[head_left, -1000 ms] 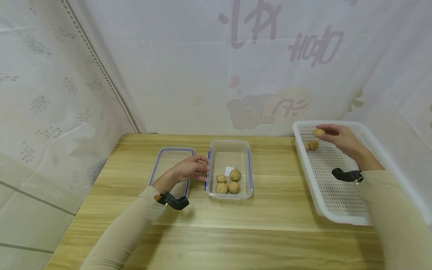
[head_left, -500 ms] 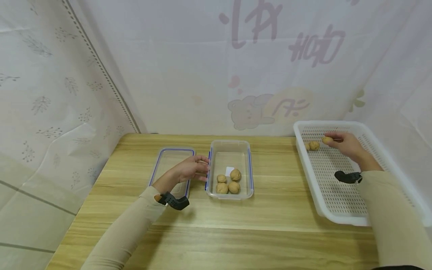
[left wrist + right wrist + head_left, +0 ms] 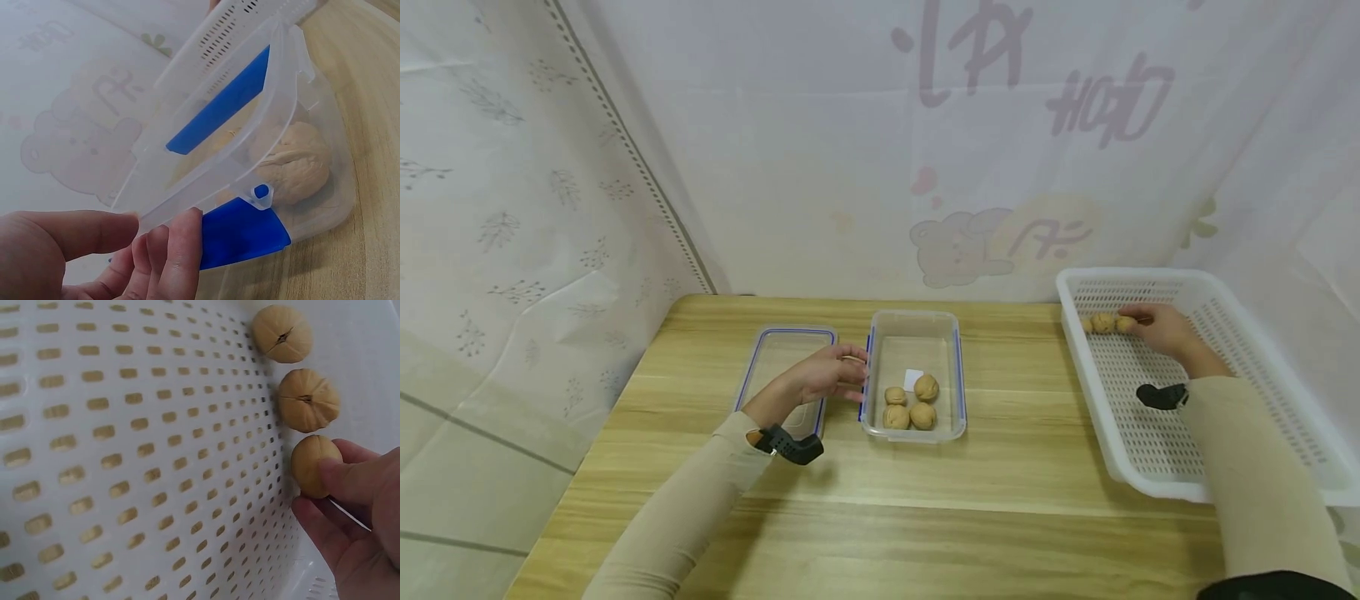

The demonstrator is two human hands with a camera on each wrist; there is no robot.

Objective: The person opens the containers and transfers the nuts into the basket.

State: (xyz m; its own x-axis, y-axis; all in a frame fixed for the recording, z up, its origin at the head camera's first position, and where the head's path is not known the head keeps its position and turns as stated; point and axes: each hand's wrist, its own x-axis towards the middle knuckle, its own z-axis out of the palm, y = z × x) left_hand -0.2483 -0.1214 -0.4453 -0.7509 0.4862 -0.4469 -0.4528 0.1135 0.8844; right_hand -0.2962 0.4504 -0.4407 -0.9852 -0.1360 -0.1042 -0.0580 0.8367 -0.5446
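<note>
In the right wrist view, my right hand [image 3: 359, 512] pinches a walnut [image 3: 309, 465] between thumb and fingers, low in the white perforated basket [image 3: 1120, 433]. Two more walnuts [image 3: 307, 400] lie in line beside it, along the basket's far end. My left hand [image 3: 831, 375] reaches to the left side of a clear plastic box [image 3: 917, 333], its fingers loosely bent. In the left wrist view the fingertips [image 3: 184, 231] touch or nearly touch the box's blue clip flap [image 3: 244, 234]. Several walnuts [image 3: 922, 415] sit in the near end of the box.
A clear lid with a blue seal [image 3: 793, 333] lies on the wooden table [image 3: 1000, 500] left of the box, partly beneath my left hand. A small white paper piece [image 3: 913, 380] is in the box. Printed curtains [image 3: 820, 167] hang behind the table.
The right hand has lowered its walnut toward the basket floor, first shifting right, and it is now in line with the other two. The left hand stays at the box.
</note>
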